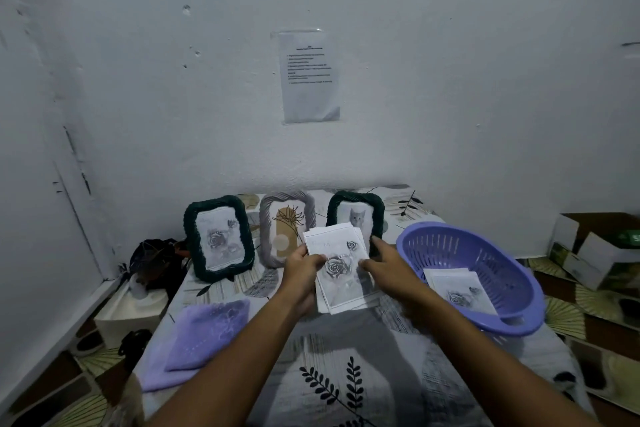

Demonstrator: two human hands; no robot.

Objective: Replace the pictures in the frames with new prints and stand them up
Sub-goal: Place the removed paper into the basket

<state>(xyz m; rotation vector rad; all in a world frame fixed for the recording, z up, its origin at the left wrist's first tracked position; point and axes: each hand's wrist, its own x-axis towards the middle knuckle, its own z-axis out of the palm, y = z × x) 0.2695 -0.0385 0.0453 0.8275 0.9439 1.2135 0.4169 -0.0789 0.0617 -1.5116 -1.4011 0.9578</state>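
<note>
Head view looks down on a small stack of rose prints held over the patterned table cover, in front of three frames standing upright by the wall. The left hand grips the stack's left edge, thumb on top; the right hand pinches its right edge, fingers reaching toward the far corner. The stack's long axis runs away from the person, tilted slightly right.

Directly behind the stack, partly hidden by it, stand the grey frame with its plant drawing and the dark green cat frame; the right fingertips are just beside the cat frame's lower corner. The rose frame stands well to the left. More prints lie in the purple basket at right.

Judging by this, the right hand is nearer the cat frame, the left nearer the grey one.
</note>
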